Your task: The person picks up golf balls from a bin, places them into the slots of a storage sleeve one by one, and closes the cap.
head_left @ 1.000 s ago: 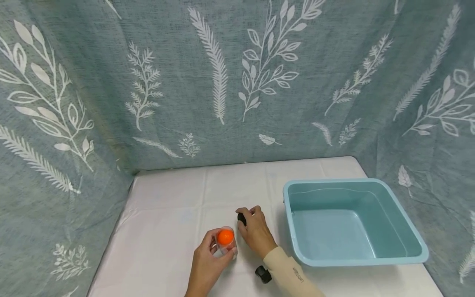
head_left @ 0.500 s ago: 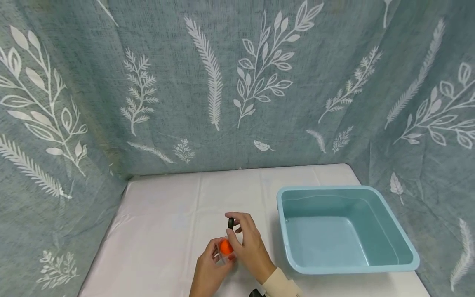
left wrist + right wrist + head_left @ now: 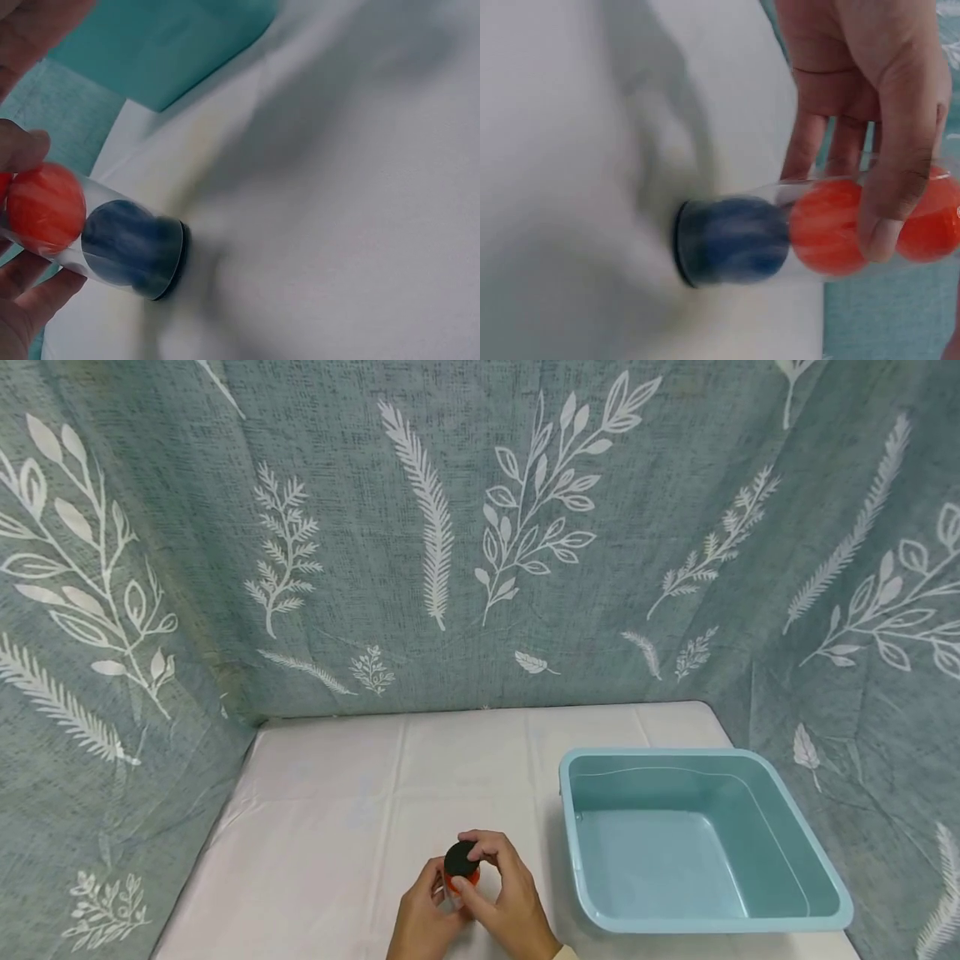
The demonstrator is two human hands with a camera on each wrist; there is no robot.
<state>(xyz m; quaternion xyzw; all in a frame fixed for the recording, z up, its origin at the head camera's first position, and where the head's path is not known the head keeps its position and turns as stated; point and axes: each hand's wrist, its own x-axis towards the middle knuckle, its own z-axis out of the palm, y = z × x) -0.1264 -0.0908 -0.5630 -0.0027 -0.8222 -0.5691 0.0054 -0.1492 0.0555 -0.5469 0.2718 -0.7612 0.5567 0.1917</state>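
My left hand (image 3: pixel 429 910) grips a clear tube (image 3: pixel 97 196) around its side, just in front of me. Inside, a dark blue ball (image 3: pixel 746 240) sits at the end with the black rim (image 3: pixel 180 259), and two orange balls (image 3: pixel 826 225) follow it toward the other end. My right hand (image 3: pixel 510 897) pinches a round black lid (image 3: pixel 461 857) by its edge, over the tube's upper end. A strip of orange shows under the lid. Whether the lid is seated on the tube, I cannot tell.
A light blue plastic basin (image 3: pixel 573 852) stands on the white-covered table (image 3: pixel 330 810) to the right of my hands. A grey-green curtain (image 3: pixel 345 568) with white leaf prints hangs behind and at both sides.
My right hand has brought the black lid left and down over the tube, turning it flat. A small black object near the right forearm has dropped out of the head view.
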